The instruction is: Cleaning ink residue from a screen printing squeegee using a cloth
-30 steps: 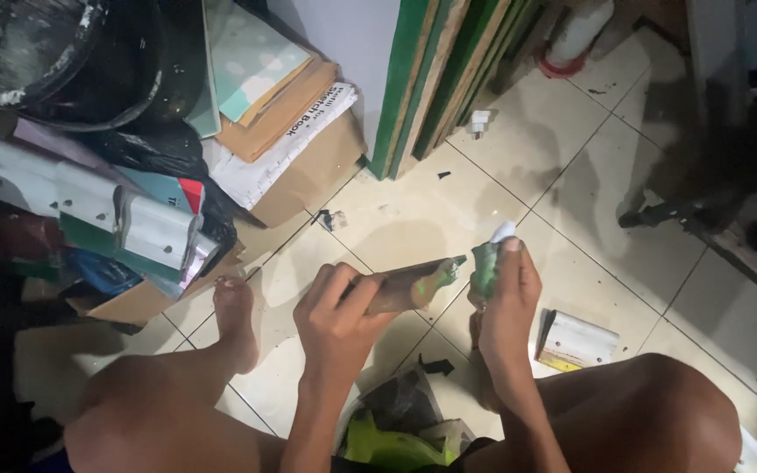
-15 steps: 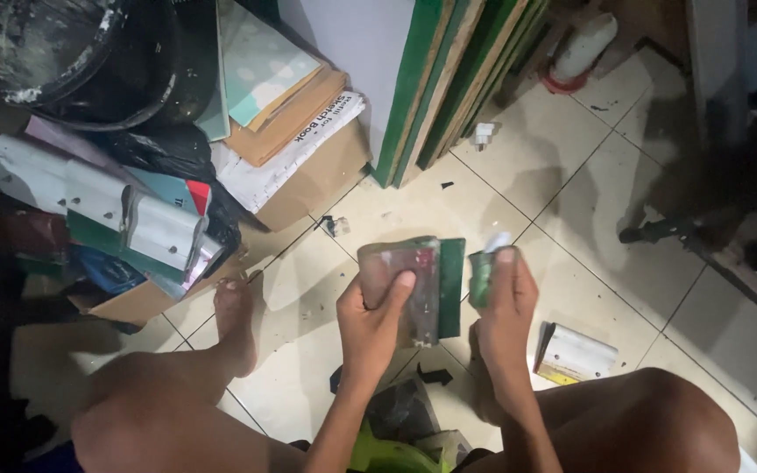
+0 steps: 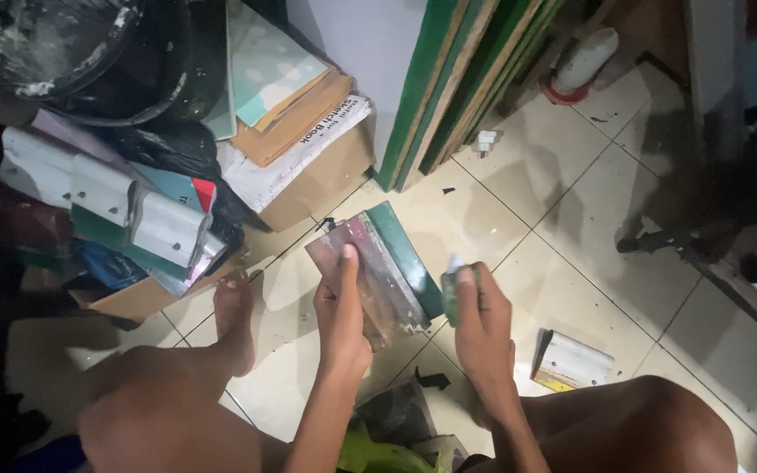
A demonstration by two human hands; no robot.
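A: Gripping the smeared flat panel [image 3: 377, 278] above the floor [image 3: 562, 210], left hand [image 3: 343, 308] fingers pinch its edge; slippery?

B: Possibly. Right hand [image 3: 480, 317] fingers curl around a small green piece [image 3: 451, 293]; either might drop.

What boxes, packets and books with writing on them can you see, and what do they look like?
Brown cardboard box: left of the green boards, stacked with books.
White pad: on that box, flat, dark print along its edge.
Small white and yellow packet: on the tiles beside the right hand.
No screens.
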